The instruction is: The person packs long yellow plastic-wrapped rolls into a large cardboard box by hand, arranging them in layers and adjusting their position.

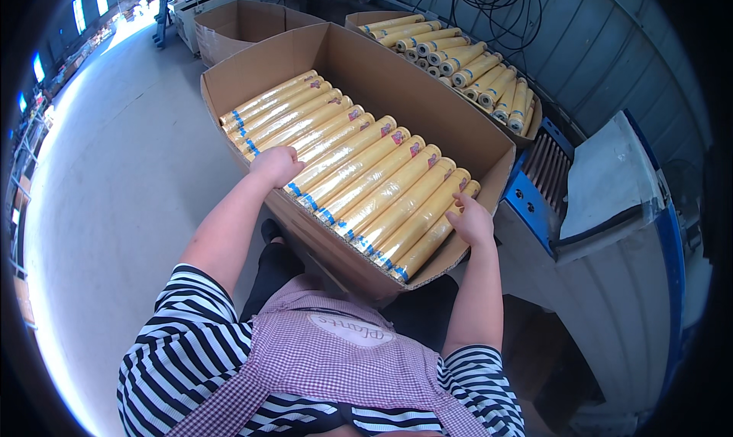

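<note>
Yellow film-wrapped rolls (pixel 397 185) lie side by side in a large open cardboard box (pixel 397 82) in front of me. Each roll has blue marks at its near end, and many carry a small red label toward the far end. My left hand (pixel 277 166) is closed at the near ends of the rolls, left of the middle; whatever its curled fingers grip is hidden. At the right end of the row, my right hand (pixel 471 221) has its fingers and thumb closed on the upper part of the outermost yellow roll (pixel 435 238).
Behind is another cardboard box (pixel 527 132) heaped with similar rolls (pixel 473 70). A further open carton (pixel 237 29) stands at the back left. To the right is a machine with a blue frame (pixel 531 200) and slatted rollers (pixel 548 162). Black cables (pixel 496 9) hang on the wall.
</note>
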Demonstrator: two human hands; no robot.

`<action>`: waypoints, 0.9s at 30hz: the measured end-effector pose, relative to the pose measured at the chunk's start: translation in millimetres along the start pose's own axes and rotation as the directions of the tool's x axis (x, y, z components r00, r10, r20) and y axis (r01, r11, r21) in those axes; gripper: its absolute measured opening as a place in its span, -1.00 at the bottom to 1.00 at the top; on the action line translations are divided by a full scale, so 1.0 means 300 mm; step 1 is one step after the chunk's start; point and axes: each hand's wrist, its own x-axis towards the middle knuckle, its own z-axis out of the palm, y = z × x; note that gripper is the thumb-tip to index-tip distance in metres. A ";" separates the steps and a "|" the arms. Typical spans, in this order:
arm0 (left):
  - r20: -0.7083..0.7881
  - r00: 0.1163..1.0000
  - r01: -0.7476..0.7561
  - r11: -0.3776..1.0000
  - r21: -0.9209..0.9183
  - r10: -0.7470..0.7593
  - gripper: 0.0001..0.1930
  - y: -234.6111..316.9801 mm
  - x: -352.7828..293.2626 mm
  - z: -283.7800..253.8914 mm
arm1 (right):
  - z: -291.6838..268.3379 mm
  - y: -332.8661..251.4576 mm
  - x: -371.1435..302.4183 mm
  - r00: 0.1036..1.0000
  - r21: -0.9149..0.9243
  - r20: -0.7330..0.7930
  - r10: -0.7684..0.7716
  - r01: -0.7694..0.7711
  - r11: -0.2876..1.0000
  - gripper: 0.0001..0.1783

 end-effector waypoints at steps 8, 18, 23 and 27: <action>0.004 1.000 0.004 1.000 -0.011 -0.004 -0.64 -0.002 -0.006 -0.002 | 0.004 0.002 0.000 1.000 0.007 0.000 0.002 -0.002 1.000 -0.39; 0.032 0.999 0.016 1.000 0.008 -0.017 -0.63 -0.005 -0.010 -0.004 | -0.002 -0.013 0.002 0.999 -0.010 0.034 -0.039 0.039 0.999 -0.42; 0.041 0.999 -0.013 0.999 0.037 0.012 -0.67 -0.002 -0.016 -0.005 | -0.131 0.046 0.176 0.980 0.535 -0.019 -0.199 0.178 0.826 -0.31; 0.063 0.998 -0.017 0.998 0.053 0.014 -0.67 0.043 -0.014 -0.018 | -0.354 0.338 0.449 0.896 0.020 -0.405 -0.180 0.205 0.979 -0.31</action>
